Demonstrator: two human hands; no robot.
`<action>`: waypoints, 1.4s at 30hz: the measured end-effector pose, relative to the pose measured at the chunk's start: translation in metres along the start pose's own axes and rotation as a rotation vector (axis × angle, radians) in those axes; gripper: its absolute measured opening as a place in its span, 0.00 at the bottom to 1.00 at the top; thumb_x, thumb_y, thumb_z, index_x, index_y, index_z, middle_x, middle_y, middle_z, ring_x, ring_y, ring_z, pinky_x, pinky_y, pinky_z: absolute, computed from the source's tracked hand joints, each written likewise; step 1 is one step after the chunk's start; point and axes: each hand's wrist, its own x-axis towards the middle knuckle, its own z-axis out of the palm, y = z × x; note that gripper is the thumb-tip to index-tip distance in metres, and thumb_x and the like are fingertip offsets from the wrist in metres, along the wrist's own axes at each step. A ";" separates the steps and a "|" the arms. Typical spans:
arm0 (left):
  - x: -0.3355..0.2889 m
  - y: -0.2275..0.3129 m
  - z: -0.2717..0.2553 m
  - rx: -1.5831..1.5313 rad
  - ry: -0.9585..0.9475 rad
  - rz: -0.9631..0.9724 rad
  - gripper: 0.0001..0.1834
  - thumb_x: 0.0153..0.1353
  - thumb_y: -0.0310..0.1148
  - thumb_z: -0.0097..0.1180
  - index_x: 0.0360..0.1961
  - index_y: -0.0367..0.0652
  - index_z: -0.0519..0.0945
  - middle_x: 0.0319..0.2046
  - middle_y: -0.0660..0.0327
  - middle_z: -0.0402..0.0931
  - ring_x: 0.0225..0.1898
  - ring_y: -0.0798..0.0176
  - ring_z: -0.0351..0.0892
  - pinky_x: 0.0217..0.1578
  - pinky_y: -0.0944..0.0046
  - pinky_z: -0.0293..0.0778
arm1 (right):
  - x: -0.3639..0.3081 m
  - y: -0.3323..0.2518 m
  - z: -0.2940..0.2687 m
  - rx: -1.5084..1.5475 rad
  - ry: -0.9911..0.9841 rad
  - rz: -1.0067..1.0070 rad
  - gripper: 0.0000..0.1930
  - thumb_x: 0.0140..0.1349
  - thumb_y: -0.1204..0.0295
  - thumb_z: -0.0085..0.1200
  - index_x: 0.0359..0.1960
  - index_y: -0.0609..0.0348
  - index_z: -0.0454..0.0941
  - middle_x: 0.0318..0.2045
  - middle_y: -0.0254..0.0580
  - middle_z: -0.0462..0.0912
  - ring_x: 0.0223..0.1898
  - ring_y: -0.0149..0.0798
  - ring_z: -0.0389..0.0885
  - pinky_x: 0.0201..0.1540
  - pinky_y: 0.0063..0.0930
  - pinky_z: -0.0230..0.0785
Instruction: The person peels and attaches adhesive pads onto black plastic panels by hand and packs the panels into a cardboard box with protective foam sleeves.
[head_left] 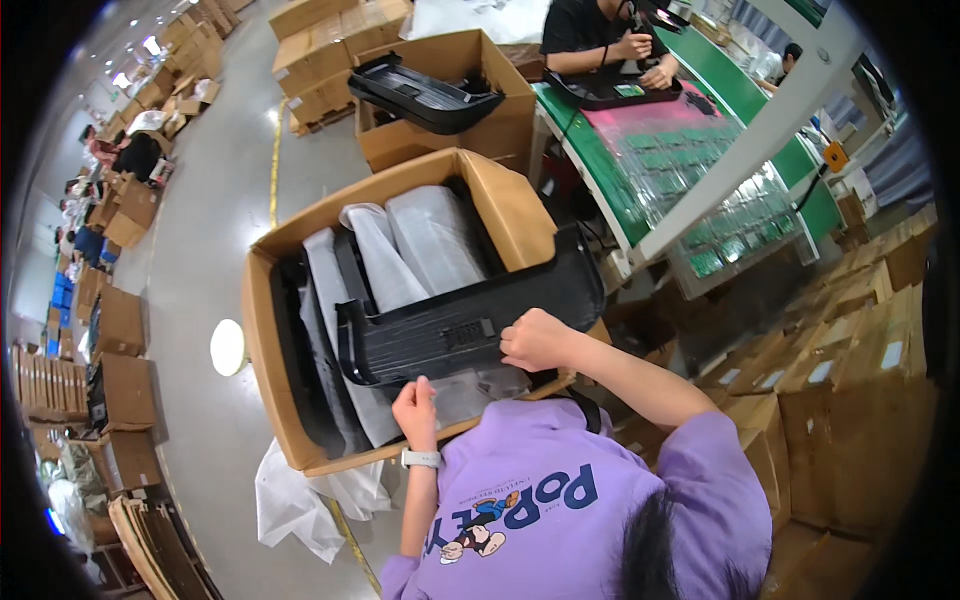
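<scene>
A long black plastic housing (pixel 410 341) with raised rims and a ribbed inner face lies slanted across an open cardboard box (pixel 268 370). My left hand (pixel 414 408) is closed at the housing's near edge, its thumb against that edge. Over the right part of the housing my right hand (pixel 538 340) is curled shut with its knuckles up. Whatever its fingers may hold is hidden. Beneath the housing, white foam-wrapped pieces (pixel 432 240) stand in the box beside other black parts.
Another box (pixel 515 110) behind holds more black housings (pixel 425 95). At the back right, a co-worker's hands (pixel 645 60) work at a green bench (pixel 585 150) with trays of green circuit boards (pixel 690 165). Stacked cartons (pixel 840 440) stand right; white wrapping (pixel 295 500) lies on the floor.
</scene>
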 end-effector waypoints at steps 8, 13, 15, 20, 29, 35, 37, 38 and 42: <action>-0.006 0.004 -0.018 0.269 0.310 0.163 0.17 0.62 0.35 0.53 0.19 0.35 0.72 0.12 0.68 0.62 0.17 0.76 0.56 0.18 0.70 0.54 | 0.020 0.061 -0.088 0.097 0.423 0.189 0.15 0.42 0.61 0.65 0.13 0.57 0.75 0.16 0.41 0.76 0.19 0.47 0.76 0.21 0.38 0.68; -0.006 0.006 -0.011 0.293 0.319 0.100 0.16 0.61 0.34 0.54 0.19 0.35 0.70 0.11 0.65 0.60 0.17 0.76 0.57 0.17 0.67 0.55 | 0.110 0.178 -0.118 -0.198 0.606 0.362 0.16 0.47 0.61 0.61 0.14 0.60 0.77 0.17 0.48 0.78 0.21 0.49 0.79 0.25 0.40 0.71; -0.003 0.006 -0.005 0.385 0.324 0.153 0.15 0.59 0.33 0.56 0.19 0.35 0.70 0.10 0.61 0.61 0.14 0.72 0.58 0.17 0.67 0.58 | 0.150 0.234 -0.125 -0.353 0.550 0.499 0.14 0.47 0.60 0.61 0.17 0.59 0.80 0.19 0.49 0.80 0.23 0.49 0.81 0.27 0.41 0.73; -0.012 0.002 -0.008 0.495 0.450 0.024 0.15 0.55 0.33 0.60 0.18 0.38 0.71 0.10 0.59 0.66 0.12 0.65 0.65 0.17 0.65 0.62 | 0.261 0.350 -0.091 -0.398 0.384 0.625 0.15 0.47 0.57 0.62 0.20 0.58 0.81 0.23 0.51 0.81 0.30 0.51 0.82 0.35 0.42 0.75; -0.002 0.007 0.008 0.662 0.557 -0.022 0.13 0.54 0.33 0.61 0.18 0.39 0.72 0.11 0.59 0.67 0.12 0.63 0.66 0.17 0.64 0.64 | 0.370 0.421 -0.043 -0.478 0.380 0.490 0.05 0.49 0.70 0.58 0.19 0.55 0.82 0.22 0.45 0.82 0.28 0.46 0.83 0.31 0.37 0.74; -0.001 0.010 0.012 0.778 0.513 -0.045 0.13 0.54 0.33 0.61 0.19 0.39 0.73 0.11 0.58 0.67 0.13 0.60 0.68 0.17 0.63 0.64 | 0.401 0.422 -0.037 -0.301 0.427 0.396 0.15 0.58 0.63 0.52 0.19 0.58 0.81 0.22 0.50 0.81 0.28 0.50 0.82 0.33 0.40 0.75; -0.001 0.011 0.012 0.785 0.507 -0.078 0.13 0.54 0.33 0.61 0.19 0.39 0.73 0.11 0.58 0.68 0.13 0.58 0.68 0.17 0.63 0.65 | 0.398 0.421 -0.042 -0.271 0.413 0.478 0.20 0.60 0.57 0.49 0.20 0.59 0.81 0.23 0.51 0.81 0.29 0.51 0.82 0.33 0.40 0.75; -0.002 0.011 0.012 0.802 0.498 -0.101 0.12 0.55 0.33 0.61 0.20 0.38 0.74 0.12 0.57 0.69 0.13 0.61 0.68 0.18 0.64 0.65 | 0.397 0.415 -0.043 -0.262 0.401 0.480 0.20 0.60 0.57 0.49 0.20 0.59 0.81 0.23 0.51 0.81 0.29 0.51 0.82 0.33 0.40 0.75; -0.003 0.008 0.011 0.772 0.422 -0.019 0.09 0.58 0.32 0.56 0.25 0.38 0.78 0.16 0.54 0.74 0.16 0.59 0.74 0.21 0.63 0.68 | 0.387 0.403 -0.047 -0.196 0.528 0.573 0.21 0.59 0.55 0.49 0.21 0.61 0.81 0.22 0.53 0.81 0.29 0.53 0.82 0.34 0.42 0.75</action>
